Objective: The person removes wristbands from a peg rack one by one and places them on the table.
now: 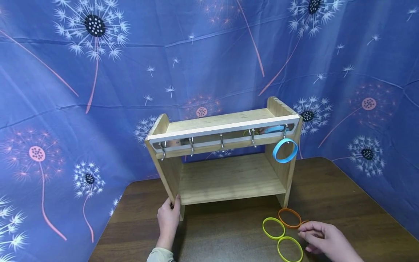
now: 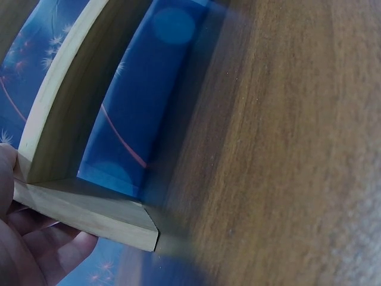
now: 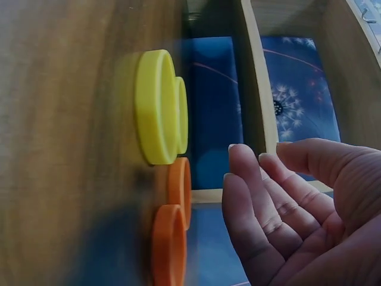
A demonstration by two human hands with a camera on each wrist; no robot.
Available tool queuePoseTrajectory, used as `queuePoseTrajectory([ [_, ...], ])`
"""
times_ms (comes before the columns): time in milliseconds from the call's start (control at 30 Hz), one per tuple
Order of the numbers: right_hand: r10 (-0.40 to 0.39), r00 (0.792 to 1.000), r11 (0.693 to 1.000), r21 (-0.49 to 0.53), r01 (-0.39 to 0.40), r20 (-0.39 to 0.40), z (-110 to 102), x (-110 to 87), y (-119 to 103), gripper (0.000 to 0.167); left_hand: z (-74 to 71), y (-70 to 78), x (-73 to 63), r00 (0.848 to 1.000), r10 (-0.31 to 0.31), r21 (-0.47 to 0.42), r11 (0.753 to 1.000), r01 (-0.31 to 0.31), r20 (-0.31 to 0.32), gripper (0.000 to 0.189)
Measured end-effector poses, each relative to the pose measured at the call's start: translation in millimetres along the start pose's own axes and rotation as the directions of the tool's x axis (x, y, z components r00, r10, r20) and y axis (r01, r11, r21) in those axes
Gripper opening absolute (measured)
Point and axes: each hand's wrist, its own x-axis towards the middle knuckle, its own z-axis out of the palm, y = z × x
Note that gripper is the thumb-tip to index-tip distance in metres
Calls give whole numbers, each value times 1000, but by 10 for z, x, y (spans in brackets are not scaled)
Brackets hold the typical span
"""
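My left hand (image 1: 168, 222) grips the lower left side panel of a wooden shelf (image 1: 229, 180), its thumb on the front edge; the left wrist view shows its fingers curled around the panel (image 2: 95, 217). Low over the table, my right hand (image 1: 328, 240) has loosely bent fingers and holds nothing. Beside it lie an orange wristband (image 1: 289, 209) and a second orange one (image 3: 166, 250), partly hidden by the hand in the head view. Two yellow wristbands (image 1: 263, 226) lie left of the hand. A blue wristband (image 1: 275, 153) hangs from the rightmost hook (image 1: 285, 131).
Several metal hooks (image 1: 191, 147) run along a reflective strip (image 1: 209, 139) on the shelf's upper front. The shelf stands on a brown wooden table (image 1: 131, 225). Behind it hangs a blue cloth (image 1: 222, 54) with a dandelion print.
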Motion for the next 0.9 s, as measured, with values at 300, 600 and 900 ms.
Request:
queuePoseTrajectory([
  [300, -100, 990, 987, -133, 86, -98, 3, 81, -195, 28, 11, -32, 7, 1000, -7, 0, 1000, 7, -2, 35],
  [600, -96, 962, 990, -125, 65, -255, -15, 108, -389, 32, 6, -25, 7, 1000, -12, -15, 1000, 12, 8, 37],
  [900, -208, 928, 972, -175, 159, -309, -49, 167, -557, 30, 19, -31, 13, 1000, -6, -13, 1000, 6, 2, 38],
])
